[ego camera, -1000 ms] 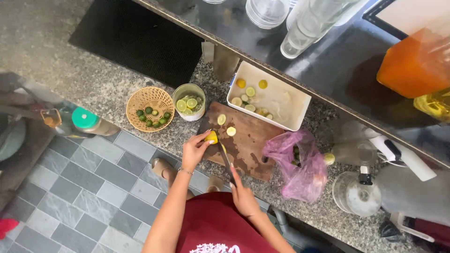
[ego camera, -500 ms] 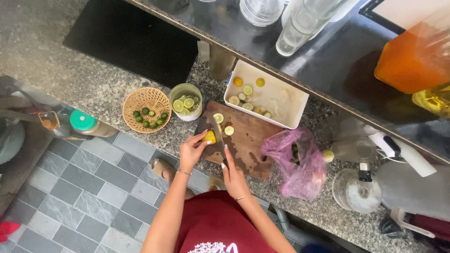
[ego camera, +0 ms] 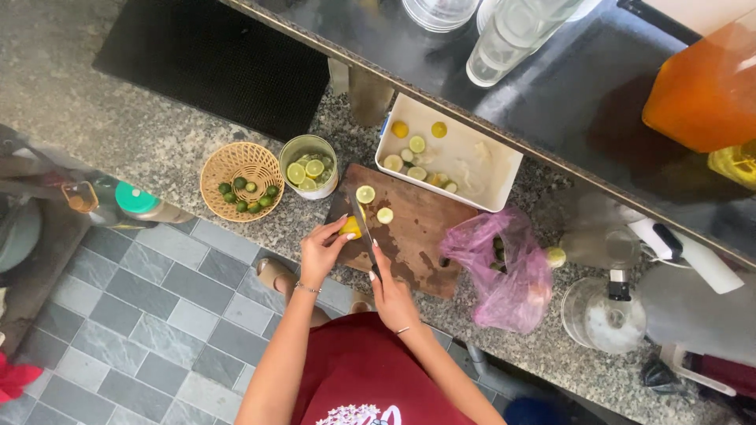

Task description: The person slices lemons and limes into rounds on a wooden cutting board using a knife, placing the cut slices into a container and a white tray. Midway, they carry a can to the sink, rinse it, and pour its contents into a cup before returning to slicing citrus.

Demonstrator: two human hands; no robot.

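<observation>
Since a second ago my hands have barely shifted; both sit at the near-left end of the wooden cutting board (ego camera: 417,236), and the blade has come down beside the fruit. I see my left hand (ego camera: 321,250) curled, fingertips pinching a small yellow lime piece (ego camera: 350,227) against the board. My right hand (ego camera: 392,290) is wrapped closed around the handle of a kitchen knife (ego camera: 364,236), index finger laid along its spine; the blade points toward 12 o'clock and stands just to the 3 o'clock side of the piece, touching or nearly touching it, I cannot tell which.

Two cut lime slices (ego camera: 365,194) lie on the board at 12 o'clock from the knife tip, close together but apart. At 11 o'clock from my left hand stands a cup of lime slices (ego camera: 309,165), and at 9 o'clock from that cup a woven basket (ego camera: 241,181) holds small whole green limes. A white rectangular tray (ego camera: 472,161) with more slices and two yellow halves touches the far edge of the board at 1 o'clock. A crumpled pink plastic bag (ego camera: 504,264) lies on the speckled stone counter (ego camera: 173,134) just at 3 o'clock from the board.
</observation>
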